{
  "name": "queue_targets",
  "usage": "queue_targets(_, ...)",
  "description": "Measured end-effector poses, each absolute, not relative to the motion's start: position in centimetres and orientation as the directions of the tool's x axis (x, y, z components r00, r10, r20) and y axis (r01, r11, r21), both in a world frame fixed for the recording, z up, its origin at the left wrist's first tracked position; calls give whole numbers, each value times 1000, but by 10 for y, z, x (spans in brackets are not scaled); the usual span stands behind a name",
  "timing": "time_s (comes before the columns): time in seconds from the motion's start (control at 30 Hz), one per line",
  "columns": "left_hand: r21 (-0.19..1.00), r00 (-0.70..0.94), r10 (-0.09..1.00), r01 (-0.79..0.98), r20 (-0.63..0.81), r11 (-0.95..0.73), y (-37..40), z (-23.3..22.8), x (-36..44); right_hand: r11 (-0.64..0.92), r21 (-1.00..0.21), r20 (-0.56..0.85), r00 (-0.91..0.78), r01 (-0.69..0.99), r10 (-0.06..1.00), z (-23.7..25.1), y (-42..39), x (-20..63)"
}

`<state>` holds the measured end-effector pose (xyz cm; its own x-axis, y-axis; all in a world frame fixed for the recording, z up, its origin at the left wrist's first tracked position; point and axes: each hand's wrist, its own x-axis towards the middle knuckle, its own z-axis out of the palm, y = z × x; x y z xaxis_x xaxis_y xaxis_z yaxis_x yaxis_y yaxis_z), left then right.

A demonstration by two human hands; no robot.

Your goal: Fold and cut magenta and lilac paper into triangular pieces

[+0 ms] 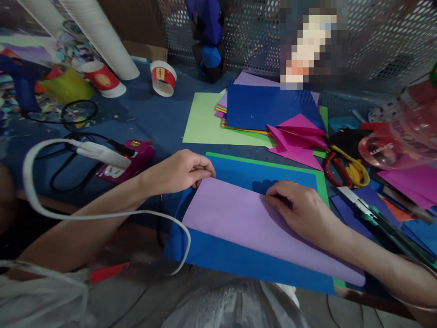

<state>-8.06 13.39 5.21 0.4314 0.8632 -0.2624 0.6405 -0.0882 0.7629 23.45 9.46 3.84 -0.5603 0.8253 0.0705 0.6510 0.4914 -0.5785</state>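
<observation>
A light purple sheet of paper [232, 214] lies slantwise over a blue sheet [232, 259], with a green sheet [322, 191] showing underneath along the far and right edges. The purple sheet looks folded over, its near right end rounded. My left hand [186, 168] is closed at its far left corner, thumb and fingers pressed together there. On the far long edge, right of the middle, my right hand [297, 202] pinches the same paper between thumb and forefinger. The remaining fingers of my right hand are curled and partly hidden.
Beyond the work are stacked coloured papers [269, 105] and folded magenta pieces [300, 139]. Scissors [341, 171], a utility knife [362, 202] and a clear pink bottle [399, 141] lie right. Left are a power strip [124, 159], a white cable [112, 216] and paper cups [164, 79].
</observation>
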Motion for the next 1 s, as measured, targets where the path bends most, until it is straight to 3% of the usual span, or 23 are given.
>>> queue_targets(0.3, 792, 374, 872, 610, -315, 24, 135, 55, -83, 513, -565, 103, -562, 646, 821, 38, 94, 235)
queue_targets(1.0, 877, 474, 814, 473, -335, 86, 141, 62, -92, 533, -548, 120, -570, 645, 813, 35, 94, 236)
